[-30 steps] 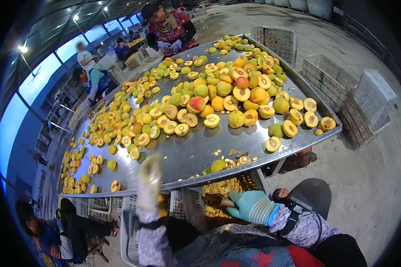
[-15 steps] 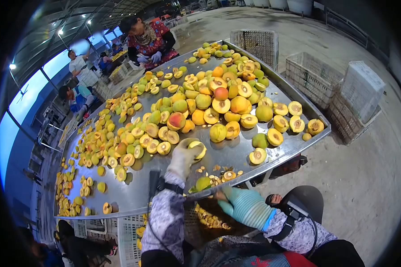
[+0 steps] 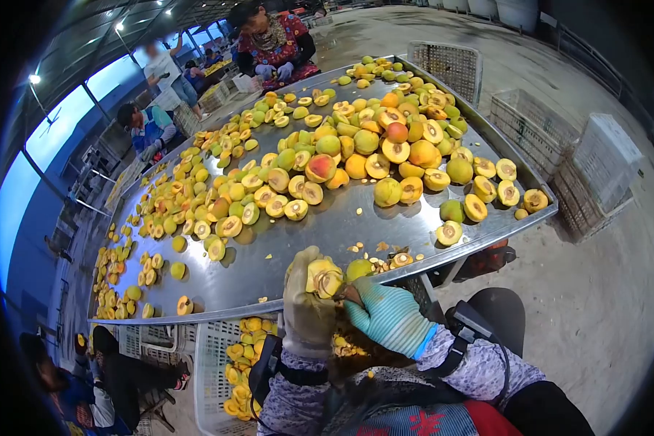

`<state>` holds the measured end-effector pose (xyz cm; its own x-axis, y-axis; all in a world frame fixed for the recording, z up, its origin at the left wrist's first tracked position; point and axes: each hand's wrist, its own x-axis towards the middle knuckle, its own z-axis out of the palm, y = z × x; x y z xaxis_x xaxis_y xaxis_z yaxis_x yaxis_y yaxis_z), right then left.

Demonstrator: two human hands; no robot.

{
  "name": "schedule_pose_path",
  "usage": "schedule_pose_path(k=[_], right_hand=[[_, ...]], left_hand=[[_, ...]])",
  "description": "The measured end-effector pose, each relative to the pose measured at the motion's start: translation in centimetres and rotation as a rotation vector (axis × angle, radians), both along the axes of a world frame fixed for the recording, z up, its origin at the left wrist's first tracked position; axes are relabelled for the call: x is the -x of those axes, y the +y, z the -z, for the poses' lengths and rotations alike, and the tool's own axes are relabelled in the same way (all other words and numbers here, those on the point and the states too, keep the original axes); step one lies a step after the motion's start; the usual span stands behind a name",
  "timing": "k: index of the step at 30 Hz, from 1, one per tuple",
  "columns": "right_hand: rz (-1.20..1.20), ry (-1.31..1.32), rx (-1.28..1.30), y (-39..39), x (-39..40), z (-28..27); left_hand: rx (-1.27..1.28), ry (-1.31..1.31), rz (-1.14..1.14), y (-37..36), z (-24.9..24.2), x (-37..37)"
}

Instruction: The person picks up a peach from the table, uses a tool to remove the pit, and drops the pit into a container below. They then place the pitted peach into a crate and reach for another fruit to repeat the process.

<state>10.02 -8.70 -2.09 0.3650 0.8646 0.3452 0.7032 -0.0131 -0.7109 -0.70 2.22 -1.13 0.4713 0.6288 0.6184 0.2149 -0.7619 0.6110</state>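
Observation:
My left hand (image 3: 307, 294), in a pale glove, holds a halved peach (image 3: 324, 278) above the near table edge, its cut face and stone cavity showing. In a teal striped glove, my right hand (image 3: 391, 317) is closed around a small dark tool (image 3: 351, 293), whose tip meets the peach; its exact kind is blurred. Just beyond my right hand, a greenish peach (image 3: 358, 269) lies beside pits and scraps (image 3: 394, 259). A large heap of halved and whole peaches (image 3: 327, 168) spreads over the metal table (image 3: 320, 232).
Below the table's near edge stands a white crate (image 3: 209, 378) with peach halves. Plastic crates (image 3: 534, 127) line the right floor. Across the table a person in a red patterned top (image 3: 287, 36) stands; another person in blue (image 3: 149, 127) is on the far left side.
My left hand has drawn back from the table toward my body with the peach half. My right hand has come up to meet it. The view has shifted slightly.

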Motion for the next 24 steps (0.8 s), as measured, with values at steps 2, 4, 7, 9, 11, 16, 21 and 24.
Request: schedule_pose_path(k=[2, 4, 7, 9, 11, 16, 21, 24], right_hand=[[-0.002, -0.013, 0.027, 0.5, 0.6, 0.0], [0.006, 0.024, 0.129, 0.7, 0.9, -0.5], [-0.004, 0.0, 0.11, 1.4, 1.5, 0.7], [-0.025, -0.023, 0.099, 1.6, 1.6, 0.9], [-0.045, -0.043, 0.089, 1.6, 1.8, 1.3], [-0.113, 0.076, 0.158, 1.6, 2.2, 1.4], [-0.18, 0.21, 0.133, 1.9, 2.8, 3.1], [-0.19, 0.266, 0.125, 1.5, 2.9, 3.0]], left_hand=[[0.1, -0.079, 0.006, 0.2, 0.6, 0.3], [0.169, -0.133, 0.13, 0.3, 0.3, 0.4], [1.267, -0.91, 0.239, -1.5, -1.7, -0.6], [1.254, -0.89, 0.21, -1.5, -2.0, -0.6], [1.243, -0.867, 0.179, -1.7, -2.5, -0.5], [1.226, -0.723, 0.074, -2.3, -3.9, -0.4], [1.13, -0.643, 0.031, -2.8, -3.4, -0.2], [1.141, -0.728, 0.083, -2.7, -2.4, -0.1]])
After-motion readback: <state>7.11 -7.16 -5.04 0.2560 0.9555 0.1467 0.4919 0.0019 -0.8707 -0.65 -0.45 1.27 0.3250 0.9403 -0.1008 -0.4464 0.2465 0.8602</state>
